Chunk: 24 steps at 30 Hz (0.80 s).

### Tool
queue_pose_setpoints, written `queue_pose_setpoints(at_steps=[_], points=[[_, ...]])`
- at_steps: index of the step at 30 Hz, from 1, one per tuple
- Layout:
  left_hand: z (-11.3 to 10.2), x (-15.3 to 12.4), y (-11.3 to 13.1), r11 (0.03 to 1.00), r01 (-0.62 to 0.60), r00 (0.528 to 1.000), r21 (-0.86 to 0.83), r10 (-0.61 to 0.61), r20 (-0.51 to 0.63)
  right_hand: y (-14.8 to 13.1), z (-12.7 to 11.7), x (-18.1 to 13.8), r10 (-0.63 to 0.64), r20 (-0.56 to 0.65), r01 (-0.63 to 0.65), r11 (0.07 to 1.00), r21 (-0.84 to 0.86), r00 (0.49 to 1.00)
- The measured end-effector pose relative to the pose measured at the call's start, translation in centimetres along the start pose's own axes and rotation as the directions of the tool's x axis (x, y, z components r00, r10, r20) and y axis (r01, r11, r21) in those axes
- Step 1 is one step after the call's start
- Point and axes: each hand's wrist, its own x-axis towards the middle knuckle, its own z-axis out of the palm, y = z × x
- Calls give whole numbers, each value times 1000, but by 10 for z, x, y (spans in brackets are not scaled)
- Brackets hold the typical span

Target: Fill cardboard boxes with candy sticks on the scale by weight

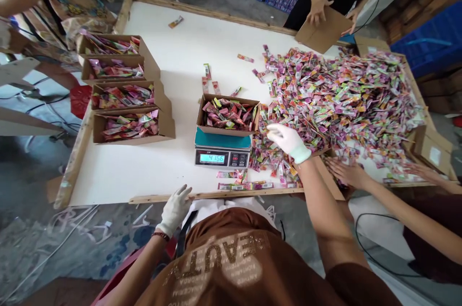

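Note:
A digital scale (222, 157) stands in the middle of the white table, its display lit. On its teal pan rests an open cardboard box (227, 130) filled with small, colourful stick packets (229, 114). My right hand (288, 142), in a white glove, hovers just right of the box over the edge of a large packet pile (332, 94). Its fingers curve with a gap to the thumb, and no packet shows between them. By the table's front edge is my left hand (175, 210), also gloved, with fingers apart and nothing in them.
Several packet-filled boxes (132, 140) line the table's left side. Loose packets (245, 185) lie before the scale. A co-worker's hands (317, 10) hold cardboard (323, 29) at the back; another's hand (346, 173) reaches in at right. Wooden rails (212, 17) edge the table.

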Motion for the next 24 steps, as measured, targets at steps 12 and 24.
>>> queue_pose_setpoints(at_steps=[12, 24], points=[[8, -16, 8, 1000, 25, 999, -1, -25, -32, -93, 47, 100, -118, 256, 208, 909, -361, 960], [1, 14, 22, 999, -22, 999, -45, 24, 44, -11, -98, -25, 34, -245, -6, 994, 113, 969]])
